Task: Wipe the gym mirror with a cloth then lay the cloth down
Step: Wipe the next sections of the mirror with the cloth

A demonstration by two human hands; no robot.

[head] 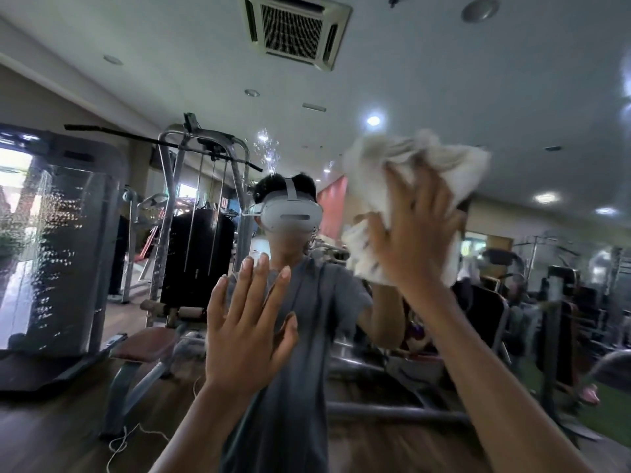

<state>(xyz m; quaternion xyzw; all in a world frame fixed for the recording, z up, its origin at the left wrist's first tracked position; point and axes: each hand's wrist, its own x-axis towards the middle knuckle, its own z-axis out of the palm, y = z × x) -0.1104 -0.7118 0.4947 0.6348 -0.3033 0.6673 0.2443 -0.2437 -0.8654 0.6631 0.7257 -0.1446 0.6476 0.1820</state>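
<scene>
The gym mirror [102, 80] fills the whole view and reflects the room and my own body. A crumpled white cloth [403, 158] is spread against the glass at upper right. My right hand [416, 233] presses the cloth to the mirror with its fingers spread and nearly straight. My left hand [246, 329] is raised lower in the middle, palm toward the glass with straight fingers, holding nothing. Whether it touches the glass I cannot tell. Water droplets speckle the mirror at the left and near the top centre.
Everything else is reflection: a cable weight machine [201, 216] with a bench at centre left, a dark curved machine [68, 233] at the far left, more gym equipment at the right, a wooden floor and a ceiling air vent [293, 29].
</scene>
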